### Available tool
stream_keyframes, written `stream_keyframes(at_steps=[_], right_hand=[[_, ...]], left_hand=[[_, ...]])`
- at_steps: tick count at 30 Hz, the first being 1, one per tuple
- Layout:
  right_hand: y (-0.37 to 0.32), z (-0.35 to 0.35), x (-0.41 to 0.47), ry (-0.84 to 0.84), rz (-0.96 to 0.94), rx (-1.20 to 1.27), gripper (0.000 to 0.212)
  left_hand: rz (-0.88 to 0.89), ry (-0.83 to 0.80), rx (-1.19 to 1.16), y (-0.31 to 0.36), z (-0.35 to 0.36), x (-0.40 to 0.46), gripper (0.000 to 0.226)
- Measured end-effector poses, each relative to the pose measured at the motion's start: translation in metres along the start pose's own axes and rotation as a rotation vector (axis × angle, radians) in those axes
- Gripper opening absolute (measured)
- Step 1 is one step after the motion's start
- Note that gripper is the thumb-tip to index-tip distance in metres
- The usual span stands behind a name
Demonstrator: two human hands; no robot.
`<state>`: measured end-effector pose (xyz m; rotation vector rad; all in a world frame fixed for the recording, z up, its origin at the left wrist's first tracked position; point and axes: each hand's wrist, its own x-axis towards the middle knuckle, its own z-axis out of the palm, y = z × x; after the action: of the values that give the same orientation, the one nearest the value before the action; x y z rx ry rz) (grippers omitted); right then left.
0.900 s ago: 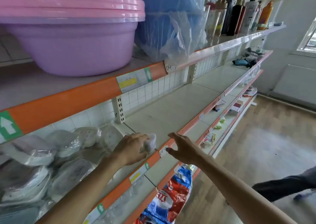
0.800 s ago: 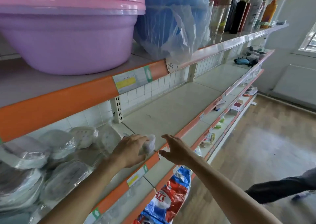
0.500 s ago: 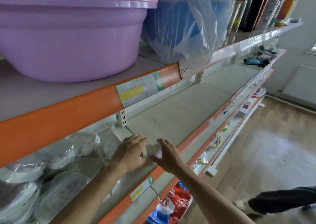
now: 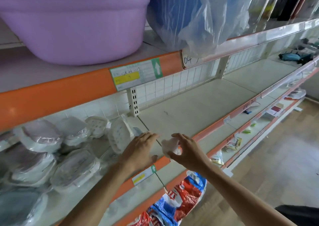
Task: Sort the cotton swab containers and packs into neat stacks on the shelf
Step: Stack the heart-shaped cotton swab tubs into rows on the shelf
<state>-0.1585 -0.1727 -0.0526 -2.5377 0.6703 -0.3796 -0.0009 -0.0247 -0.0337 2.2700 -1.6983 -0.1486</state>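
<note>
Right hand (image 4: 187, 152): pinching a small white plastic-wrapped cotton swab pack (image 4: 170, 147) between thumb and curled fingers, just above the front lip of the cream metal middle shelf (image 4: 198, 108).
Left hand (image 4: 140, 148): lying beside the pack, fingers loosely extended and holding nothing, palm down over the shelf edge.
Swab pack position: hanging in the air between the two hands, not yet resting on the shelf.
Loose stock: sitting left of the hands, round and oval clear-wrapped white swab containers (image 4: 76, 167) heaped unevenly, one white oval container (image 4: 119, 136) leaning on its side nearest the left hand.
Step in hand: likely carrying one pack towards a stacking spot; sorting looking barely begun.
Next move: probably calling for setting the pack flat on bare shelf, then squaring further packs on top.
Surroundings: overhanging above, a lilac plastic basin (image 4: 74, 20) and a blue tub in clear plastic sheeting (image 4: 193, 13).
</note>
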Motion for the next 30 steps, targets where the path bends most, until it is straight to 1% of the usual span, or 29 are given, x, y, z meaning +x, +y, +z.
stream_keyframes(at_steps=[4,7,14,17,20,21,23,25,26,28,30], right_hand=[[0.000,-0.003,-0.013,-0.046,-0.100,0.018,0.066],[-0.010,0.005,-0.021,-0.082,-0.169,0.049,0.067],[-0.076,0.053,-0.039,-0.269,-0.422,0.073,0.068],[-0.117,0.085,-0.059,-0.343,-0.519,0.093,0.066],[-0.172,0.121,-0.085,-0.429,-0.616,0.137,0.063],[-0.197,0.138,-0.097,-0.465,-0.658,0.150,0.063],[-0.232,0.161,-0.115,-0.518,-0.693,0.171,0.070],[-0.277,0.198,-0.144,-0.615,-0.779,0.199,0.078],[-0.298,0.215,-0.159,-0.673,-0.814,0.199,0.080],[-0.340,0.249,-0.190,-0.790,-0.870,0.185,0.074],[-0.377,0.281,-0.218,-0.860,-0.921,0.171,0.067]], left_hand=[[-0.043,0.115,-0.034,0.013,0.010,-0.033,0.067],[-0.135,0.155,-0.037,0.017,0.018,-0.069,0.068],[-0.386,0.191,-0.026,0.007,0.017,-0.185,0.065],[-0.540,0.217,-0.066,0.006,0.010,-0.253,0.064],[-0.663,0.237,-0.072,0.000,0.005,-0.331,0.062],[-0.730,0.242,-0.079,-0.002,0.004,-0.366,0.062],[-0.853,0.247,-0.119,-0.007,0.007,-0.412,0.066],[-1.027,0.264,-0.166,-0.008,0.015,-0.477,0.073],[-1.082,0.269,-0.180,-0.008,0.022,-0.507,0.074],[-1.154,0.295,-0.198,-0.008,0.034,-0.565,0.074],[-1.231,0.334,-0.229,-0.006,0.039,-0.614,0.069]])
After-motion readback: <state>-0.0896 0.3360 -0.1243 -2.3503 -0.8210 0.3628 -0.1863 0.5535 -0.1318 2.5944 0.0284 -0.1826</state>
